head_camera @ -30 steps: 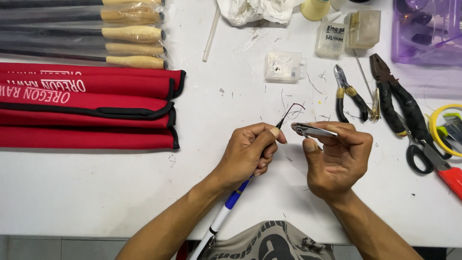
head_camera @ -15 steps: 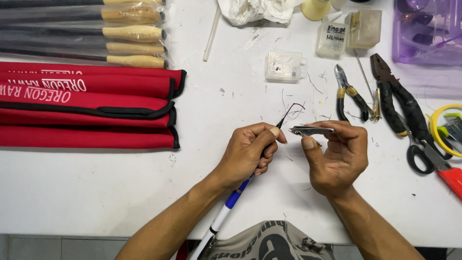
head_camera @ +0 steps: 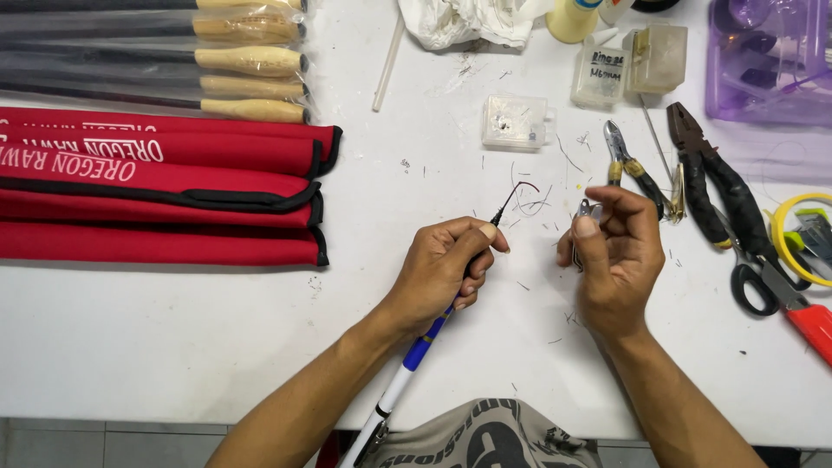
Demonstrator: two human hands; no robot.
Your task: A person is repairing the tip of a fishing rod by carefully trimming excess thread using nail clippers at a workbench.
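A: Starting at your left, what do you count?

B: Three red sleeves [head_camera: 156,195] stacked, with five cork-handled rods [head_camera: 247,61] above them.

A: And your hands?

B: Your left hand [head_camera: 442,273] is fisted around one thin rod tip [head_camera: 507,204], over the white table [head_camera: 173,329] at centre. Your right hand [head_camera: 611,260] pinches one small metal clipper [head_camera: 583,211]. Beyond lie two pliers [head_camera: 719,186] and one pair of scissors [head_camera: 771,290].

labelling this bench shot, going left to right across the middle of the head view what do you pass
red sleeves → left hand holding a thin rod → right hand holding a small metal tool → black-handled pliers → scissors
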